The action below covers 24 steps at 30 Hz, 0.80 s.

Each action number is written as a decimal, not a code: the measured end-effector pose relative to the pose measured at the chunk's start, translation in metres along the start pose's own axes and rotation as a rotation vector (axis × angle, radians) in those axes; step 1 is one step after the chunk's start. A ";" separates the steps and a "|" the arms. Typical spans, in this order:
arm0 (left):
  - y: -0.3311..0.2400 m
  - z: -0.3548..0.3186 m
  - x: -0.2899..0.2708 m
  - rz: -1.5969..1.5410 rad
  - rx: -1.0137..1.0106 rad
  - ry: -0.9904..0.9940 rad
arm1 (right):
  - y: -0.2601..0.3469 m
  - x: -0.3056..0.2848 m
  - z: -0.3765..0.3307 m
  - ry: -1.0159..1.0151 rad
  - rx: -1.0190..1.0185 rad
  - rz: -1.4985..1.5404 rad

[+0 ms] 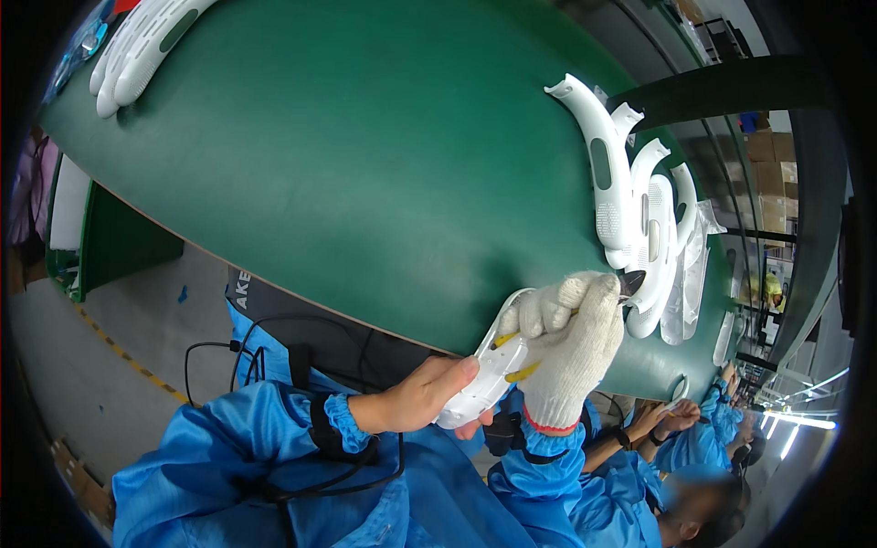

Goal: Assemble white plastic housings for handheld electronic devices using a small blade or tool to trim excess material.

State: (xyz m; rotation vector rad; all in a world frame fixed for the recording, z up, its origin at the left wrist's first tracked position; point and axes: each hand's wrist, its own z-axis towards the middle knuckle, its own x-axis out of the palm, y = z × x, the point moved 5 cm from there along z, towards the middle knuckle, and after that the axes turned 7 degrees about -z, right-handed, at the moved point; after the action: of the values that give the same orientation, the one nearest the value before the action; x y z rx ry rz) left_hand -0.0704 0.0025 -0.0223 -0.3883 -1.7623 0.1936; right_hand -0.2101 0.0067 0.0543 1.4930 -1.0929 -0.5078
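Observation:
My left hand [422,395] is bare and closed on the lower end of a curved white plastic shell [481,382] at the table's near edge. My right hand [574,340], in a white knitted glove, is wrapped round yellow-handled pliers [523,373]. The handles stick out toward the shell, and a dark tip shows past the far side of the glove. Whether it is a cutting or a gripping jaw, I cannot tell. The glove covers part of the shell's upper end.
Several curved white plastic shells [610,183] lie to the right on the green table [365,155], with clear plastic bags [683,297] beside them. More white shells [151,50] lie at the far left. Co-workers in blue [630,484] sit at the right. A dark cable [397,470] hangs by my left sleeve.

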 end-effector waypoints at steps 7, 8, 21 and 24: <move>0.002 -0.001 -0.002 0.024 0.024 0.004 | -0.001 0.001 -0.001 -0.014 -0.029 -0.065; 0.001 -0.001 -0.001 0.021 0.019 0.000 | -0.001 0.001 -0.002 -0.005 -0.029 -0.072; 0.015 0.003 -0.007 -0.035 -0.059 0.085 | 0.009 -0.001 -0.005 0.000 -0.107 -0.046; 0.021 0.006 -0.007 -0.073 -0.016 0.129 | 0.011 -0.007 -0.008 -0.036 -0.127 -0.104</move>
State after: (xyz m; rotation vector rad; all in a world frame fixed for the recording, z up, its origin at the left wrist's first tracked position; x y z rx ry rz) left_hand -0.0722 0.0198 -0.0369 -0.3402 -1.6491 0.0999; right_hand -0.2110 0.0174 0.0650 1.4382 -0.9957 -0.6667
